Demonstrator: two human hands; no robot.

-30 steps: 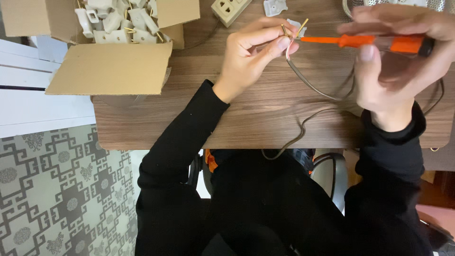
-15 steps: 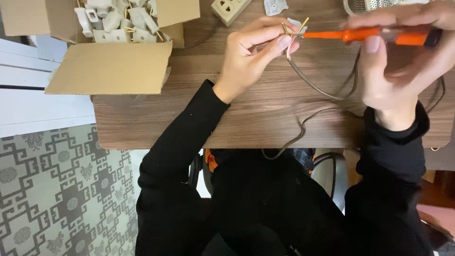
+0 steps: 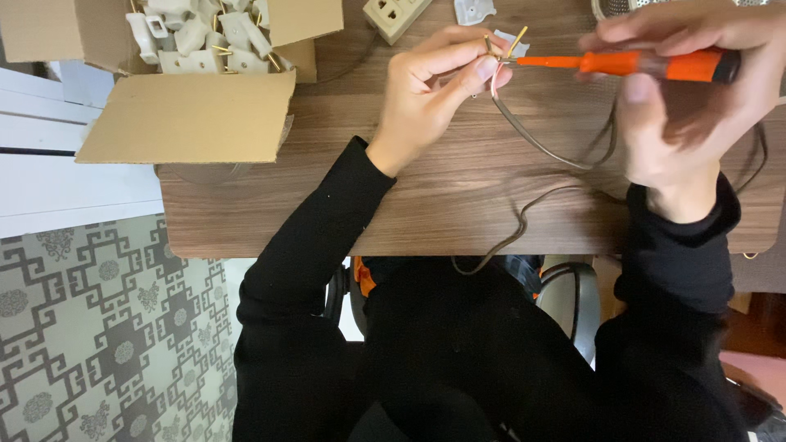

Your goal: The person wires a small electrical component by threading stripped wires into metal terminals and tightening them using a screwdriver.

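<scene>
We see an evenly lit, fairly bright view with soft light from above; the wooden counter (image 3: 458,196) shows grain without glare. Our right hand (image 3: 696,106) is smeared by motion blur, while the left hand (image 3: 434,90) stays sharper. The black sleeves (image 3: 311,270) lose detail in shadow, and the cardboard box (image 3: 184,119) casts a faint shade
</scene>
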